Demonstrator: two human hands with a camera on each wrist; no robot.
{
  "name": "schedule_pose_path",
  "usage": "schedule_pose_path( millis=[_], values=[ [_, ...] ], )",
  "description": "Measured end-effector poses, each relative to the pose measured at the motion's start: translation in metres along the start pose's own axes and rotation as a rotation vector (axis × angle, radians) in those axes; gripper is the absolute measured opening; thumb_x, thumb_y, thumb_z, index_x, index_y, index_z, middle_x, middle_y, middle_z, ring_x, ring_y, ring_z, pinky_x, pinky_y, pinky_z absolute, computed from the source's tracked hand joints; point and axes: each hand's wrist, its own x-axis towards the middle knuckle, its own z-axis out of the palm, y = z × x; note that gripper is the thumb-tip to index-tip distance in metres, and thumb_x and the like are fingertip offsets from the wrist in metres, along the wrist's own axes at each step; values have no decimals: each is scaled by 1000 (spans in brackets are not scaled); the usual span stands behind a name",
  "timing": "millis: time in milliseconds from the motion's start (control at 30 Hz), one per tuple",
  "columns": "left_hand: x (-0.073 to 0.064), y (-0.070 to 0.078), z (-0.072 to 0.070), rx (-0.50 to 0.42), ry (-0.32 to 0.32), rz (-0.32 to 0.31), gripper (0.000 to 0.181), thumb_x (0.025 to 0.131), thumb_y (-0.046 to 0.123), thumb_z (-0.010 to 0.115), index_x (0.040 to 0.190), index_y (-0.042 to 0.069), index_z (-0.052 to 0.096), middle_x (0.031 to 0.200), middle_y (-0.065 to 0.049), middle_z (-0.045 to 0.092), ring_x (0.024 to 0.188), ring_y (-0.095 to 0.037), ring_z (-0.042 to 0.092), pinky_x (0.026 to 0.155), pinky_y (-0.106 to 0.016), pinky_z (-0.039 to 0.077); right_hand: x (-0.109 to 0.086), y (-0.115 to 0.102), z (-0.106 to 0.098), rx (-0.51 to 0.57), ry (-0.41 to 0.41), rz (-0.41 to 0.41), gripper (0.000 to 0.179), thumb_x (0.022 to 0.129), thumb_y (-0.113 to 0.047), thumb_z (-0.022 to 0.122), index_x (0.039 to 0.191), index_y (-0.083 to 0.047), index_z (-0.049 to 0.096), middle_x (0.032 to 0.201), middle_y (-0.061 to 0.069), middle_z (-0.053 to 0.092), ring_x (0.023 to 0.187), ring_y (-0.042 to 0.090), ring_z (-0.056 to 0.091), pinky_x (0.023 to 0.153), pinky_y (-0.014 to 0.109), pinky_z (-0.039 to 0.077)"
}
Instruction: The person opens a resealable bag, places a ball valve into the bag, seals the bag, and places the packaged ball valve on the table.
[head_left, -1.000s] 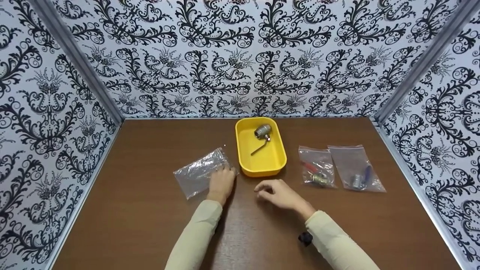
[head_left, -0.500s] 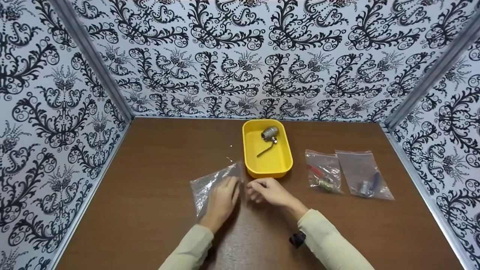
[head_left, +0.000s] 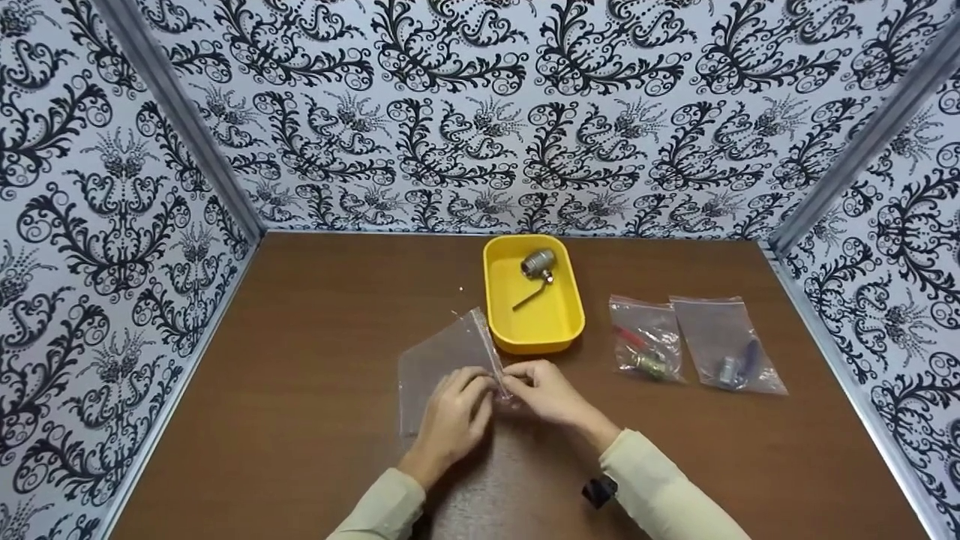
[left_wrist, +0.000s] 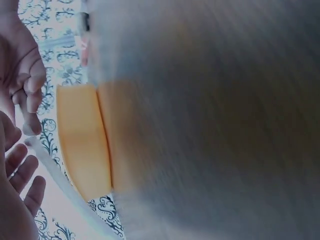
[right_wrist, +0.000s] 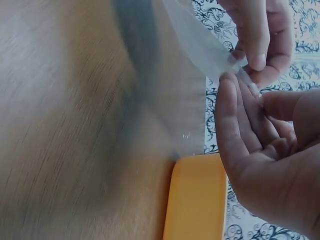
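Observation:
A clear zip-lock bag (head_left: 439,375) is held off the table by its zip edge, in front of the yellow bin. My left hand (head_left: 454,416) pinches that edge near its near corner. Right beside it my right hand (head_left: 553,397) pinches the same corner between thumb and fingers. The right wrist view shows the bag's film (right_wrist: 197,42) stretching away from both sets of fingertips. Nothing can be made out inside the bag. In the yellow bin (head_left: 534,346) lies a grey metal valve (head_left: 538,262) with a thin bent lever.
Two more zip-lock bags lie to the right: one bag (head_left: 646,337) holds a brass fitting and a red handle, the other bag (head_left: 727,345) a grey fitting and a blue handle. Patterned walls (head_left: 480,150) enclose the brown table (head_left: 322,315).
My left hand has drawn the bag toward me and right, then lifted it from the table. The right hand has moved left and now grips the bag's edge.

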Motion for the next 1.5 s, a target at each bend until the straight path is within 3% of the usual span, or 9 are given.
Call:
schedule_pose_path(
  millis=[100,300,400,533,667,767,900,1267,1500],
  values=[
    [4,8,0,-34,26,-58,13,86,11,65,98,16,68,100,5,65,90,-12,62,75,-29,49,-6,-2,1,-70,137,-61,19,96,-11,58,105,-3,72,88,13,74,69,17,65,61,18,51],
    [15,23,6,-211,64,-198,9,91,14,65,100,14,67,95,4,66,87,-11,63,77,-27,52,-17,-8,10,-11,368,-126,20,95,-3,58,110,5,69,100,19,74,83,27,72,68,21,57],
    [20,25,11,-277,40,-272,8,93,20,65,98,14,65,92,3,66,85,-11,63,76,-28,54,-19,4,13,-13,364,-136,21,94,-4,59,111,4,69,104,18,74,89,23,73,72,22,57],
    [23,27,15,-287,4,-359,14,93,27,66,89,15,62,85,3,65,81,-9,63,72,-27,53,-24,8,13,-126,318,-152,22,95,-4,57,113,0,70,100,13,75,85,13,70,73,21,55],
    [23,28,16,-272,-27,-404,19,91,31,68,83,15,60,80,4,63,77,-10,62,70,-24,50,-28,9,9,-191,251,-154,24,95,-2,54,111,-7,71,86,9,73,72,12,64,64,21,52],
    [24,29,16,-273,-61,-422,19,90,30,69,82,15,60,79,3,64,77,-12,62,69,-24,49,-29,11,8,-177,222,-147,27,92,2,55,111,-6,71,93,10,75,78,15,69,67,21,54],
    [25,31,16,-267,-95,-432,15,91,26,68,83,15,60,80,3,64,77,-14,63,70,-25,49,-29,13,7,-168,233,-137,28,87,6,59,110,-3,71,106,12,74,92,20,72,77,22,56],
    [19,34,20,-216,-126,-428,9,89,20,66,82,17,61,81,5,66,72,-15,63,66,-26,48,-27,10,9,-156,285,-57,22,86,-2,63,106,1,71,100,15,75,90,25,73,78,28,58],
    [19,36,23,-171,-162,-397,8,84,18,65,80,16,60,80,3,65,76,-14,60,69,-31,49,-26,12,11,-188,298,-37,26,81,6,62,106,1,71,100,15,75,91,24,72,77,29,58]
  ],
)
